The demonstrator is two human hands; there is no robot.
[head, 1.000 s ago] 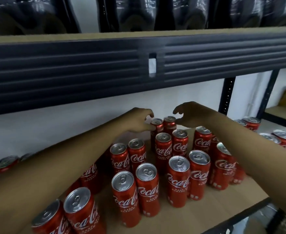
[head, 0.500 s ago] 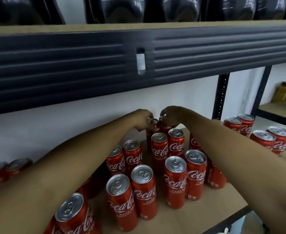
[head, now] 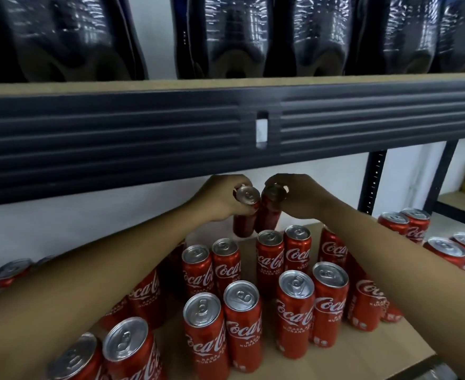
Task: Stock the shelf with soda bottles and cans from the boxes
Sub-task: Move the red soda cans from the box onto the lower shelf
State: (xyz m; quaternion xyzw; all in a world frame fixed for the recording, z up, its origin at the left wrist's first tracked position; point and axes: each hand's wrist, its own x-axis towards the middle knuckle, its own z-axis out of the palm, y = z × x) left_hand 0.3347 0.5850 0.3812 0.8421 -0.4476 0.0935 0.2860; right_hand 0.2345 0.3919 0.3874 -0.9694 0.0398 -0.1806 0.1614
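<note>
- The fingers (head: 239, 182) of the left hand (head: 220, 200) are curled tight round the top of the left-hand can (head: 243, 219). They pinch it just under the rim, so its silver lid faces me uncovered.
- The fingers (head: 278, 180) of the right hand (head: 301, 200) arch down over the lid of the right-hand can (head: 268, 216), hiding most of it. They clamp the rim from above.
- Each can hangs straight below its own fingers, long axis near upright but a little off plumb, lid tipped toward the near side.
- The two cans touch side to side between the hands. Neither hand is nearer the spot than the other.
- I cannot tell whether their bases rest on the shelf board (head: 338, 360) or hang just clear of it, because the next row hides them.
- They sit at the far end of the board, close to the back wall (head: 88, 218), behind the standing cans (head: 295, 311), which fill the middle in pairs.
- To my eye, setting them down means going straight down along each can's axis and righting the lean first, or a base may clip the lids just in front.
- More cans (head: 445, 249) stand off to the right. Overhead runs the dark beam (head: 143, 133), with big bottles (head: 239, 37) on the shelf above it.
</note>
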